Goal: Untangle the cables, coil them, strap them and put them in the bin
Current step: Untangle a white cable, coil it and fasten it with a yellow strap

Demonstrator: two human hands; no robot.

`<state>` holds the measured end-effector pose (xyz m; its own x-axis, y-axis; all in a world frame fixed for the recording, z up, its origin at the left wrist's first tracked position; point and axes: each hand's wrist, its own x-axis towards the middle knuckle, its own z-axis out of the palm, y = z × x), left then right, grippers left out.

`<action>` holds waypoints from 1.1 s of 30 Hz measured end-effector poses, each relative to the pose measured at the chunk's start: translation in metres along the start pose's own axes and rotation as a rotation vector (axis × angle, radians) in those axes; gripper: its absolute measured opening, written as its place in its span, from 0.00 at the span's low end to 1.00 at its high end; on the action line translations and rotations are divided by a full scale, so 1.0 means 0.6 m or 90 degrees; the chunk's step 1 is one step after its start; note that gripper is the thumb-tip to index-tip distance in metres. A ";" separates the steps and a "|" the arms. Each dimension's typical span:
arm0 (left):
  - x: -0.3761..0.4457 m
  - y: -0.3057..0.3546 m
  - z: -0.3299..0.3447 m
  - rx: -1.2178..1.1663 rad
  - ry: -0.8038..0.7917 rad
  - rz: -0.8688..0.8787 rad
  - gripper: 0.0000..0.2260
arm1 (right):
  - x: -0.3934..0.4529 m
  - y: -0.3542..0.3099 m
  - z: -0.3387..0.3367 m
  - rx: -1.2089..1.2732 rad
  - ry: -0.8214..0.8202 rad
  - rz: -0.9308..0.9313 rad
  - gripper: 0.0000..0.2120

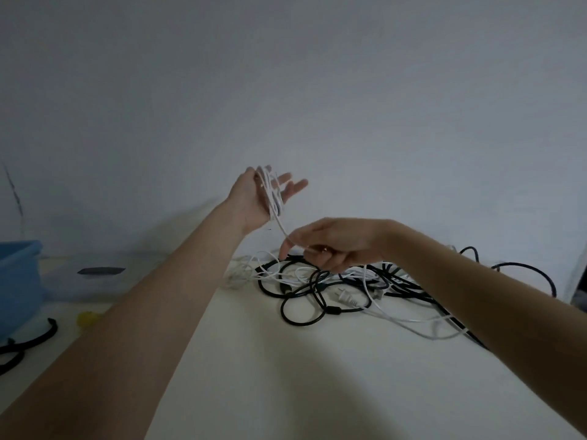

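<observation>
Left hand (259,198), raised with fingers (293,187) straight, carries loops of white cable (270,193) while the right hand (330,246) pinches its tail above the tangle (333,290) on the table (286,376); pulling against a snag could spill the unclamped loops.

matt table (317,376), prob. plastic blue bin (19,274)

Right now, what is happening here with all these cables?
A person is winding a thin white cable into a coil around the raised left hand, whose fingers are spread. The right hand pinches the same cable lower down and feeds it. The rest of it runs into a tangled pile of black and white cables on the white table. A blue bin waits at the far left.
</observation>
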<state>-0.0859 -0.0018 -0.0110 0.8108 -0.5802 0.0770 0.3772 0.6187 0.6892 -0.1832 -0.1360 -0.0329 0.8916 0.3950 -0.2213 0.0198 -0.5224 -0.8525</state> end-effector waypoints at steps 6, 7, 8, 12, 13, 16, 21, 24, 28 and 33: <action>-0.034 0.012 0.023 0.352 -0.209 -0.206 0.21 | 0.027 0.035 0.005 -0.157 0.129 0.115 0.28; -0.041 0.008 0.016 0.409 -0.240 -0.258 0.21 | 0.024 0.035 -0.007 -0.171 0.168 0.122 0.27; -0.045 0.003 0.008 0.449 -0.254 -0.303 0.21 | 0.019 0.034 -0.021 -0.177 0.196 0.130 0.25; -0.054 -0.018 -0.009 0.518 -0.252 -0.384 0.21 | 0.001 0.010 -0.060 -0.251 0.246 0.160 0.17; -0.053 -0.023 -0.011 0.525 -0.259 -0.391 0.21 | -0.004 0.008 -0.068 -0.263 0.264 0.165 0.17; -0.051 -0.033 -0.025 0.562 -0.273 -0.446 0.22 | -0.020 0.002 -0.088 -0.230 0.315 0.144 0.20; -0.028 -0.037 -0.044 0.506 -0.162 -0.399 0.20 | -0.015 -0.036 -0.081 -0.076 0.308 0.000 0.13; -0.006 -0.030 -0.036 0.407 0.004 -0.252 0.18 | -0.010 -0.063 -0.065 0.035 0.258 -0.096 0.10; 0.013 -0.014 -0.019 0.292 0.093 -0.102 0.16 | -0.013 -0.069 -0.051 0.057 0.193 -0.129 0.15; 0.003 -0.002 0.029 0.186 0.057 -0.022 0.20 | 0.008 -0.030 -0.017 0.089 0.085 -0.109 0.15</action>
<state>-0.0930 -0.0130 0.0008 0.8413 -0.5406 -0.0048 0.2710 0.4141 0.8689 -0.1744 -0.1321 -0.0137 0.9329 0.3599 -0.0120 0.1205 -0.3435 -0.9314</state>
